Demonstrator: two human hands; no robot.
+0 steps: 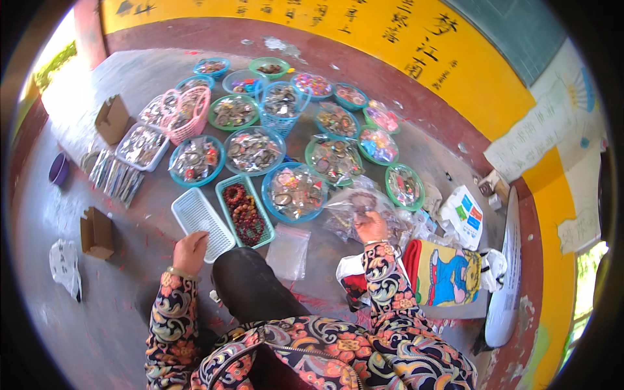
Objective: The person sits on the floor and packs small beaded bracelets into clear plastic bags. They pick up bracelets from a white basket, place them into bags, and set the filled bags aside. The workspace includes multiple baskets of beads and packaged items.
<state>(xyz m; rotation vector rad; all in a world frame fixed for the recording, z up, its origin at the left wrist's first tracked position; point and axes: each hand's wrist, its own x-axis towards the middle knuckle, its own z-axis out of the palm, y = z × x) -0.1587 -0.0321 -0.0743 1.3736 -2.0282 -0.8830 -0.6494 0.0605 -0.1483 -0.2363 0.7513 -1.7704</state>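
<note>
My left hand (190, 252) is held with curled fingers at the near left corner of a white plastic basket (195, 216), which has nothing in it. Whether the fingers hold anything is too small to make out. Beside that basket, a pale green basket (268, 242) holds dark red and brown beaded bracelets (244, 211). Further right, my right hand (372, 227) is closed at a large clear plastic bag (344, 218) with bead-like things in it. A flat stack of clear bags (288, 252) lies on the floor between my hands.
Round baskets with packaged trinkets, such as a blue one (265, 195), crowd the floor ahead. Cardboard boxes (97, 234), a purple bowl (58, 169) and a white bag (65, 270) are at left. A cartoon-printed cloth (448, 273) and a white bag (463, 218) lie at right.
</note>
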